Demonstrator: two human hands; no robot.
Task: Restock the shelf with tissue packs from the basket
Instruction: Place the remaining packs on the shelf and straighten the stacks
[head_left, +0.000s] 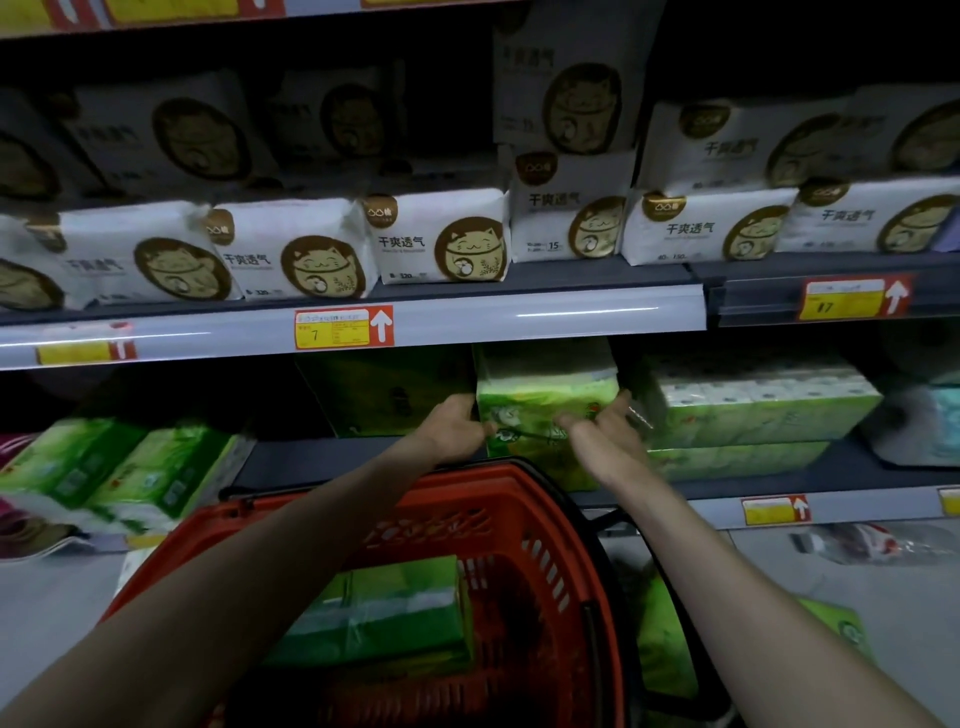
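One green tissue pack (545, 400) is at the lower shelf (311, 462) front, left hand (452, 428) and right hand (608, 447) gripping it with curled fingers (584, 428). Restocking looks partway done: a spare pack (374, 608) lies in the red basket (467, 478).

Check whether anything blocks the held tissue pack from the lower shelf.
Nothing visible blocks it. The tissue pack is at the shelf between a dark green pack on its left and stacked packs on its right. Behind it is hidden.

Dim scene; shelf recesses dark; edges blurred, wide-angle bowed.
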